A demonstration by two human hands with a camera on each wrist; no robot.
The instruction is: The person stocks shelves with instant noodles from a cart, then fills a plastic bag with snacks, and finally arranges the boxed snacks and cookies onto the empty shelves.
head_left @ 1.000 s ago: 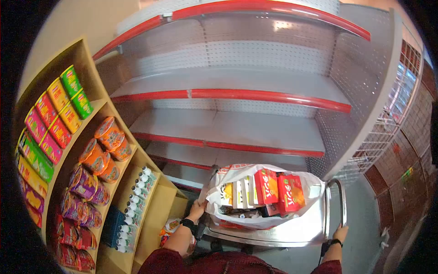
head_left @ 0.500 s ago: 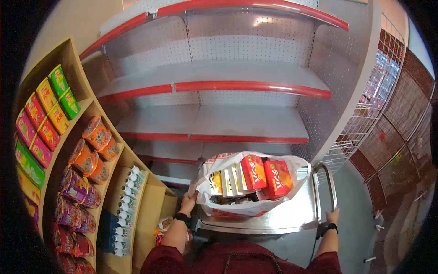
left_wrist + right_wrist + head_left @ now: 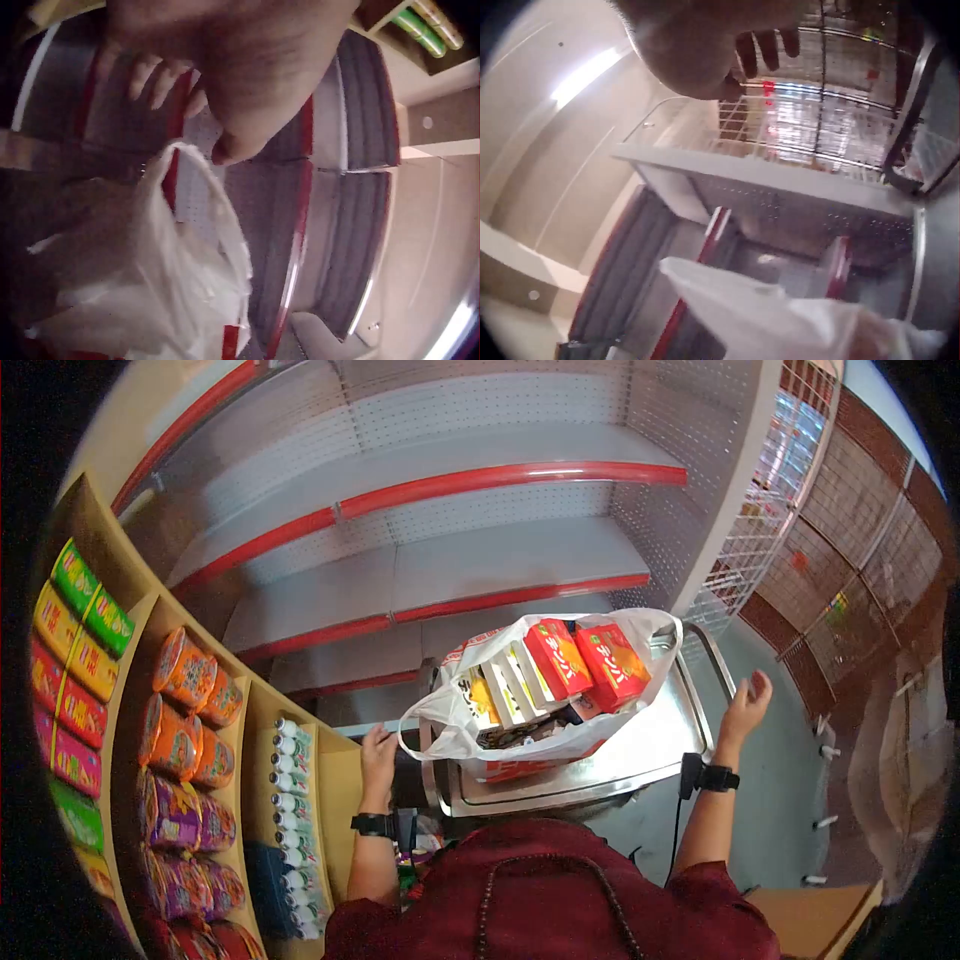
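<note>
A white plastic bag (image 3: 590,745) stands upright on a metal cart (image 3: 665,745). Its mouth gapes, showing red boxes (image 3: 612,665) and several white and yellow boxes (image 3: 505,695). My left hand (image 3: 377,760) is just left of the bag's left handle loop, holding nothing, its fingers loosely bent. In the left wrist view that loop (image 3: 229,214) rises right below my thumb. My right hand (image 3: 747,705) is raised beyond the cart's right push bar (image 3: 712,665), fingers relaxed and apart from it. The right wrist view shows the bag's other handle (image 3: 720,300) below that hand.
Grey shelves with red edges (image 3: 520,480) stand ahead of the cart. On the left, a wooden shelf unit (image 3: 255,660) carries orange noodle cups (image 3: 185,670), purple packs (image 3: 170,810) and white-capped bottles (image 3: 290,790). To the right are a wire rack (image 3: 745,540) and brown panels (image 3: 860,550).
Both hands have let go of the cart. The left has come beside the bag's left handle, which now stands out as a loop; the right has lifted away. The view has turned and shifted.
</note>
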